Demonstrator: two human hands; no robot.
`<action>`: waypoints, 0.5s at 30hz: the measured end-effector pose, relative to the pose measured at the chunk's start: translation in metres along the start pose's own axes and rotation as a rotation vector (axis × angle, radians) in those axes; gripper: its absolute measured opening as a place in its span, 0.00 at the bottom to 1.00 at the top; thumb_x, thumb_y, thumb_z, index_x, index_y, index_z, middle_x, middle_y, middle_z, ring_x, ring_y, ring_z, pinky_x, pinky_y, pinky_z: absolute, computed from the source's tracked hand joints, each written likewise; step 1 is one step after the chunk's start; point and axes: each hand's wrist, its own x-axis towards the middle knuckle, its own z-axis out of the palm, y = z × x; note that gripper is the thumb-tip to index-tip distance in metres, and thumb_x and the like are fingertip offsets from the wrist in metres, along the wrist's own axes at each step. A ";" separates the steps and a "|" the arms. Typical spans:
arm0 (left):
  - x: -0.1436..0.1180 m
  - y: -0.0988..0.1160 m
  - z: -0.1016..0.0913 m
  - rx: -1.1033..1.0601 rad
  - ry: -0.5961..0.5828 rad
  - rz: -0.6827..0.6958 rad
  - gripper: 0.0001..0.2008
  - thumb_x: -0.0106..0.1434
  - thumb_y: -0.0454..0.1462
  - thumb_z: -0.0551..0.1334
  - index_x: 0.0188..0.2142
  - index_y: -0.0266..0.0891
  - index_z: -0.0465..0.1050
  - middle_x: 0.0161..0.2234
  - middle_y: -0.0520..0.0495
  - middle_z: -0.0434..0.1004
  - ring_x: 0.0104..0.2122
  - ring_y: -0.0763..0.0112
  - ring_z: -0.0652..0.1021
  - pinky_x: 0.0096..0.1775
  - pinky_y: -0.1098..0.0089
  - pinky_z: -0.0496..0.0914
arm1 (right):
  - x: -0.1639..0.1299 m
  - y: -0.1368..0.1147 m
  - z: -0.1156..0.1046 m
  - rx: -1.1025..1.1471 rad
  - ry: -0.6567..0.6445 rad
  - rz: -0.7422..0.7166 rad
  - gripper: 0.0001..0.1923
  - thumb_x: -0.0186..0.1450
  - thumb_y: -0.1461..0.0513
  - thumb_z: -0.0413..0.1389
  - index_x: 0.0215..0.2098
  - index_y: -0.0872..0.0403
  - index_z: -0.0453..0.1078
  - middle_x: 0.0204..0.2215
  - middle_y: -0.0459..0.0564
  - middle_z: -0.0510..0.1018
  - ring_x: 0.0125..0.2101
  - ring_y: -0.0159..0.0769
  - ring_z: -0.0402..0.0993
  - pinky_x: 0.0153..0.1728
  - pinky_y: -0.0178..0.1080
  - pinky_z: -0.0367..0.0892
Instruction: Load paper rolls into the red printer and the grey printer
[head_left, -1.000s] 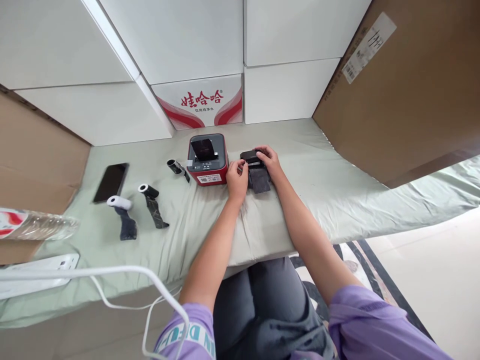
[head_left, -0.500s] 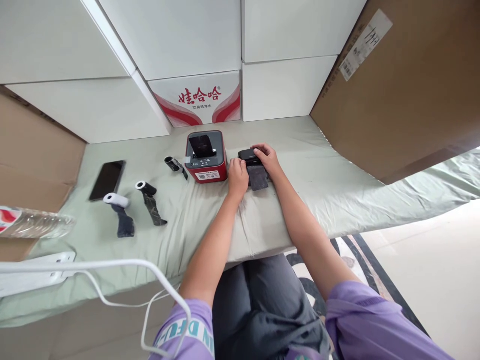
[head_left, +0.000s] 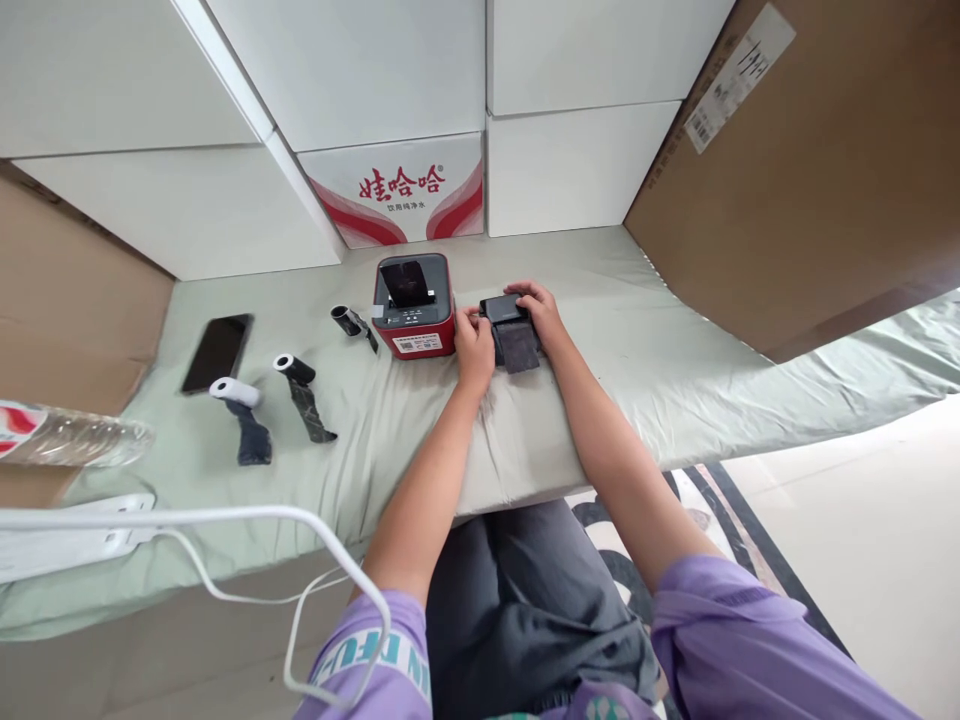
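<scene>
Beside the red box-shaped printer (head_left: 414, 318), your left hand (head_left: 474, 343) and right hand (head_left: 540, 310) both grasp the small black roll with dark strip (head_left: 511, 330).

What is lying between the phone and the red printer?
In the head view, three small rolls with dark strips trailing lie between the phone and the red printer: white roll, black roll, small black roll.

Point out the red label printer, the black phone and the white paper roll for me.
Red box-shaped label printer (head_left: 414, 335): head view, on its red front face.
Flat black phone (head_left: 217, 352): head view, middle of its screen.
White paper roll (head_left: 234, 392): head view, on its rounded side.
</scene>
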 end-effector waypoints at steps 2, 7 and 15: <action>0.000 0.001 0.000 -0.044 0.015 -0.046 0.06 0.70 0.31 0.60 0.43 0.42 0.66 0.32 0.53 0.73 0.36 0.67 0.78 0.43 0.69 0.68 | 0.000 0.001 -0.002 0.011 -0.005 0.008 0.15 0.54 0.55 0.59 0.40 0.50 0.76 0.44 0.50 0.83 0.53 0.48 0.76 0.64 0.52 0.65; 0.002 0.002 0.003 -0.144 -0.025 -0.122 0.12 0.65 0.32 0.67 0.44 0.41 0.65 0.27 0.58 0.65 0.29 0.72 0.73 0.37 0.72 0.65 | -0.005 -0.002 -0.011 0.152 -0.015 0.109 0.19 0.52 0.59 0.58 0.43 0.50 0.73 0.49 0.52 0.83 0.59 0.49 0.73 0.66 0.55 0.63; 0.010 0.001 0.001 -0.279 -0.119 -0.243 0.14 0.63 0.29 0.65 0.45 0.41 0.64 0.27 0.59 0.61 0.27 0.75 0.69 0.35 0.74 0.65 | -0.010 -0.013 -0.017 0.163 -0.176 0.069 0.29 0.49 0.64 0.61 0.50 0.47 0.72 0.57 0.50 0.79 0.65 0.49 0.67 0.72 0.56 0.54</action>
